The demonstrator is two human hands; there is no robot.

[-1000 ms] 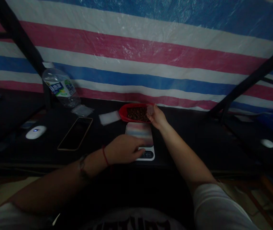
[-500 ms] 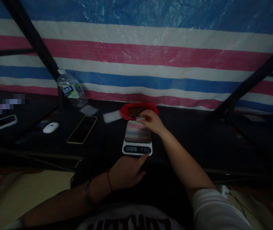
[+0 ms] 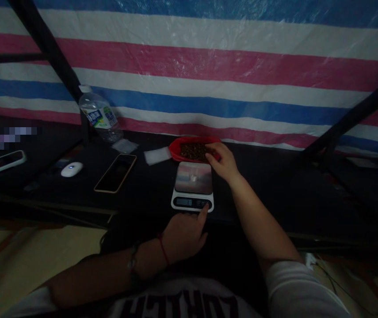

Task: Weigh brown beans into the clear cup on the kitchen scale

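Observation:
A white kitchen scale with a shiny metal plate lies in front of me, its display lit. My left hand has its index finger stretched onto the right end of the scale's button panel; it holds nothing. On the plate sits a small clear, whitish object, too small to name. Behind the scale is a red bag, spread open, filled with small brown bits. My right hand is at the bag's right side, its fingertips at the brown bits, thumb and fingers slightly apart.
Left of the bag lie a flat translucent packet and another clear packet. A large plastic bottle leans near a dark frame post. Further left are a phone, a white earbud case and another phone. Striped sheeting hangs behind.
My right hand has let go of the small clear object, which is now on the scale plate, and moved back and right to the red bag. My left finger stays on the panel.

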